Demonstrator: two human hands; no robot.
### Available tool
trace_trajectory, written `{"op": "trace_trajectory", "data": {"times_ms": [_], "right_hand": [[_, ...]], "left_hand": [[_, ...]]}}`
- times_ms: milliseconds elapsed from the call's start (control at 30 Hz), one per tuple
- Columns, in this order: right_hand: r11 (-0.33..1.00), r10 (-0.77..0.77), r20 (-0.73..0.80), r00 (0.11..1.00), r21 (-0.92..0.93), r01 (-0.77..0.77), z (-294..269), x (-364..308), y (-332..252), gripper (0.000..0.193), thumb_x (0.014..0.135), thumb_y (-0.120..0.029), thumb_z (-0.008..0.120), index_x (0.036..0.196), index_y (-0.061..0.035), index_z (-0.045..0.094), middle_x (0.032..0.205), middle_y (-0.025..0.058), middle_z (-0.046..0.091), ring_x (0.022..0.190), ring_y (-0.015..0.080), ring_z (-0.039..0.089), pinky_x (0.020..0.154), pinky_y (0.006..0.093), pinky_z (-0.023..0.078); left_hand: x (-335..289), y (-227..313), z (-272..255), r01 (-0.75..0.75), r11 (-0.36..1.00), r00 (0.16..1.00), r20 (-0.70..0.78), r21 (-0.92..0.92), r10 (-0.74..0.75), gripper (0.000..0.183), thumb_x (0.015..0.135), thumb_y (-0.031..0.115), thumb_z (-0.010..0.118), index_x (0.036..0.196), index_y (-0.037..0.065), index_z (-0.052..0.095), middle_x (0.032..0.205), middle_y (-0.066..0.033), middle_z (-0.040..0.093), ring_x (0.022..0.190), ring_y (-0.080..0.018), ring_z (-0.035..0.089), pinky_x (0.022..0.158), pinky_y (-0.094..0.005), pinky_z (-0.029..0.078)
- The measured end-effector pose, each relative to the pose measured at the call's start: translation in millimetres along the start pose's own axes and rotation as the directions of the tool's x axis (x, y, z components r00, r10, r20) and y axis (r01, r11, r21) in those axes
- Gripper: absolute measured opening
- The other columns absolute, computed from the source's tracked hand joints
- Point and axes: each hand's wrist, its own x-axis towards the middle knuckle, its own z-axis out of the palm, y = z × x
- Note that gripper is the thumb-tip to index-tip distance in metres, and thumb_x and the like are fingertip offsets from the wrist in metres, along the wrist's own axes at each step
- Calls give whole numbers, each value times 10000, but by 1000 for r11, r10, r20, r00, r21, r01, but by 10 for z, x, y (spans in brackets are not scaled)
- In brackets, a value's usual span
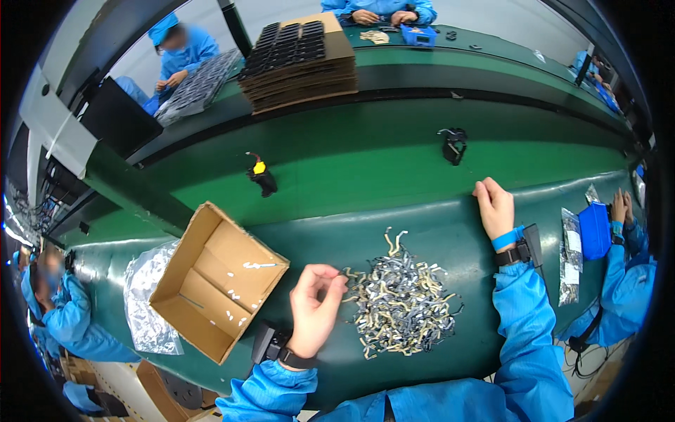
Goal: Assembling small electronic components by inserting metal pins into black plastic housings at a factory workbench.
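Observation:
A heap of short bent wires, yellowish, grey and black with small pale ends, lies on the green table in front of me. At its left edge is my left hand, thumb and forefinger pinched together beside a dark wire end; whether that piece is between the fingertips cannot be made out. My right hand rests farther off, beyond the heap to the right, near the table's far edge. Its fingers are curled and closed, and anything in them is hidden. Both wrists wear dark strapped devices; the right also has a blue band.
Left of the heap stands an open cardboard box with small white pieces inside, on a clear plastic bag. Two black devices lie beyond the table edge. A blue bin and packets are right. Co-workers sit around.

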Motion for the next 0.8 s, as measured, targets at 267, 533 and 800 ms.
{"op": "trace_trajectory", "data": {"times_ms": [267, 533, 800], "right_hand": [[999, 32, 5, 999, -9, -32, -20, 5, -46, 259, 920, -231, 556, 762, -30, 598, 597, 166, 559, 546, 330, 576, 510, 391, 425], [998, 48, -1, 999, -33, -48, -82, 32, -10, 264, 909, -267, 565, 768, -46, 592, 643, 187, 576, 614, 395, 578, 531, 433, 442], [998, 48, -8, 999, -41, -48, -65, -53, -32, 256, 886, -294, 569, 777, -65, 599, 665, 186, 602, 657, 399, 601, 567, 477, 467]], "left_hand": [[41, -17, 33, -7, 1000, 1000, -14, -13, 7, 95, 908, 22, 594, 976, 21, 526, 877, -38, 610, 763, -93, 592, 704, -228, 481], [68, -10, 59, -15, 1000, 999, -34, -3, 15, 108, 886, -16, 605, 951, 11, 523, 840, -28, 607, 739, -87, 606, 683, -221, 491], [25, -106, 28, -52, 996, 997, -60, -78, 47, 91, 887, -10, 603, 931, 9, 526, 823, -42, 611, 699, -96, 610, 652, -221, 486]]}}
